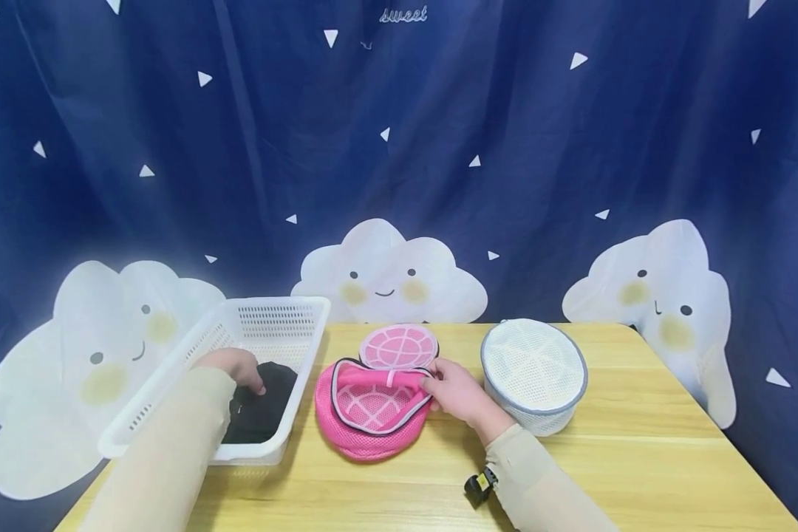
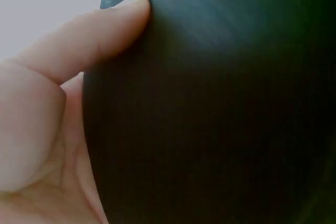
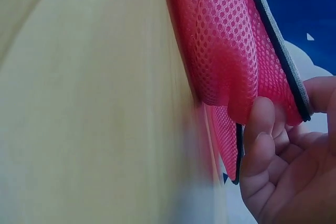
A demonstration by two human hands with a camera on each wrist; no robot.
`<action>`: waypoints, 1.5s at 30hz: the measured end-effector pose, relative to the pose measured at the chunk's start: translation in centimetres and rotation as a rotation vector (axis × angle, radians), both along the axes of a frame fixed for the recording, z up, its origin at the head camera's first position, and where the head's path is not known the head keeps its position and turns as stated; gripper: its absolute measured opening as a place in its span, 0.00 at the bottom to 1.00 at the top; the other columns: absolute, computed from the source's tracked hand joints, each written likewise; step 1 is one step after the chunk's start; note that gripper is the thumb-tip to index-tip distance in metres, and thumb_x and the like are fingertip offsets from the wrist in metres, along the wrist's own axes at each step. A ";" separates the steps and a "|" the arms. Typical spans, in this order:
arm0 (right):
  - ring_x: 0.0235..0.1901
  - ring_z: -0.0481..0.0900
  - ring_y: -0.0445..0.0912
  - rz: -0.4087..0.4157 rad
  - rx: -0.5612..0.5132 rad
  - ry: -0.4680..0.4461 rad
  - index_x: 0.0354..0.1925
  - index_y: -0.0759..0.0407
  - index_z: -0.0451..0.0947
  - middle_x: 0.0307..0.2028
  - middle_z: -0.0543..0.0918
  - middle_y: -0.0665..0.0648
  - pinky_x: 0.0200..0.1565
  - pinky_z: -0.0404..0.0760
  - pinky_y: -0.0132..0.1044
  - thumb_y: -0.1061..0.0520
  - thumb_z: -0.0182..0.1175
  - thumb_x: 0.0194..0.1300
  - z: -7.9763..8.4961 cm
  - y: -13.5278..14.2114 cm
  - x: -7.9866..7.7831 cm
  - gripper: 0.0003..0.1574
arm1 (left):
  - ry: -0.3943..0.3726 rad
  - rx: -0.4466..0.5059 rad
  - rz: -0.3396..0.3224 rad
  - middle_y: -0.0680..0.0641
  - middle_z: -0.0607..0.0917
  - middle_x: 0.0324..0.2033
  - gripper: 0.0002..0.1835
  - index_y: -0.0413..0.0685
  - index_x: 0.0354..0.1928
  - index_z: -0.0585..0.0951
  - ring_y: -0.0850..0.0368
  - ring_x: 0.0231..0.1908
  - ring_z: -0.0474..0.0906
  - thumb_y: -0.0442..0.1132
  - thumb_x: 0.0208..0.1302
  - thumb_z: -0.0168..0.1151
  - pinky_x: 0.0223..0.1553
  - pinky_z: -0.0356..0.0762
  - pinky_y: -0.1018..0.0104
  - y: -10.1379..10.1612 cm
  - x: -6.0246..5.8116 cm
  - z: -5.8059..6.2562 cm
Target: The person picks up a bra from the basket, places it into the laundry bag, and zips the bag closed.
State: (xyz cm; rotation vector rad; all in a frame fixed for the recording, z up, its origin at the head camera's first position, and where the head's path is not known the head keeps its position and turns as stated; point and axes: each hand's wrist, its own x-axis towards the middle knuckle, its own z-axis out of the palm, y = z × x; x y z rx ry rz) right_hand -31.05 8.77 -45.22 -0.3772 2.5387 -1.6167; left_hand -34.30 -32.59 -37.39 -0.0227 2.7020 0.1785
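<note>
In the head view, my left hand (image 1: 241, 369) reaches into a white plastic basket (image 1: 319, 332). It grips a smooth black item (image 1: 259, 414), whose kind I cannot tell. The left wrist view has the thumb (image 2: 105, 32) lying over the black item's edge, with the other fingers mostly hidden behind it. A round pink mesh laundry bag (image 1: 352, 443) stands unzipped, its lid (image 1: 399, 346) folded back behind it. My right hand (image 1: 462, 391) pinches the bag's zippered rim on the right side, thumb and fingers on the pink mesh (image 3: 220, 40) edge in the right wrist view.
A closed round white mesh laundry bag (image 1: 535, 369) with grey trim stands right of my right hand. Everything rests on a wooden table (image 1: 638, 473). Behind it hangs a dark blue curtain (image 1: 399, 185) printed with clouds. A small black device (image 1: 481, 488) is at my right wrist.
</note>
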 end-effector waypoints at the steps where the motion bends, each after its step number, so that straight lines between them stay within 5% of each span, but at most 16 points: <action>1: 0.21 0.78 0.50 0.001 -0.004 -0.003 0.39 0.59 0.75 0.26 0.77 0.55 0.21 0.71 0.34 0.58 0.60 0.69 0.0 0.0 0.0 0.06 | 0.004 -0.001 -0.016 0.33 0.83 0.51 0.28 0.35 0.53 0.83 0.32 0.54 0.77 0.48 0.55 0.72 0.55 0.72 0.36 0.1 0.0 0.0; 4: 0.21 0.77 0.48 0.009 -0.018 -0.010 0.40 0.60 0.74 0.27 0.77 0.55 0.21 0.71 0.34 0.59 0.61 0.68 -0.2 0.0 0.0 0.06 | 0.043 -0.011 -0.060 0.34 0.84 0.50 0.27 0.34 0.53 0.82 0.34 0.53 0.78 0.48 0.57 0.69 0.55 0.72 0.36 0.3 -0.1 -0.1; 9: 0.21 0.76 0.47 0.024 -0.035 -0.021 0.41 0.61 0.75 0.28 0.78 0.55 0.21 0.71 0.34 0.59 0.60 0.68 -0.6 0.0 -0.1 0.06 | 0.129 0.013 -0.098 0.39 0.84 0.36 0.18 0.34 0.40 0.84 0.43 0.39 0.80 0.44 0.59 0.67 0.51 0.75 0.40 0.5 -0.2 0.1; 15: 0.22 0.76 0.48 0.041 -0.042 -0.033 0.40 0.60 0.74 0.28 0.76 0.55 0.21 0.71 0.33 0.60 0.60 0.69 -0.7 0.1 0.0 0.05 | 0.266 0.087 -0.092 0.31 0.83 0.39 0.22 0.23 0.46 0.78 0.37 0.42 0.80 0.39 0.60 0.67 0.54 0.74 0.39 -0.4 -0.8 0.7; 23: 0.23 0.78 0.49 0.042 -0.045 -0.043 0.40 0.61 0.74 0.30 0.78 0.57 0.25 0.80 0.38 0.60 0.58 0.70 -0.2 0.1 -0.1 0.04 | 0.425 0.207 -0.011 0.16 0.68 0.60 0.37 0.14 0.63 0.62 0.20 0.61 0.65 0.40 0.65 0.61 0.63 0.62 0.32 -1.3 -1.0 3.9; 30: 0.23 0.79 0.50 0.019 -0.067 -0.061 0.40 0.62 0.74 0.27 0.78 0.57 0.28 0.83 0.45 0.61 0.56 0.71 0.1 -0.1 0.0 0.04 | 0.529 0.286 0.064 0.16 0.52 0.68 0.45 0.15 0.71 0.46 0.20 0.69 0.50 0.45 0.71 0.56 0.67 0.51 0.32 -0.1 0.0 7.5; 39: 0.21 0.79 0.50 0.011 -0.092 -0.050 0.42 0.63 0.76 0.25 0.77 0.57 0.24 0.79 0.40 0.59 0.54 0.72 -0.2 0.0 0.0 0.07 | 0.684 0.374 0.072 0.19 0.55 0.70 0.46 0.19 0.72 0.49 0.23 0.70 0.52 0.52 0.74 0.54 0.68 0.51 0.33 3.2 1.4 10.1; 45: 0.22 0.79 0.50 0.014 -0.110 -0.043 0.42 0.63 0.75 0.25 0.77 0.57 0.22 0.74 0.34 0.59 0.55 0.72 -0.2 0.0 0.2 0.07 | 0.838 0.430 0.011 0.24 0.67 0.66 0.37 0.22 0.68 0.65 0.28 0.67 0.61 0.47 0.70 0.60 0.67 0.57 0.36 6.3 2.6 11.2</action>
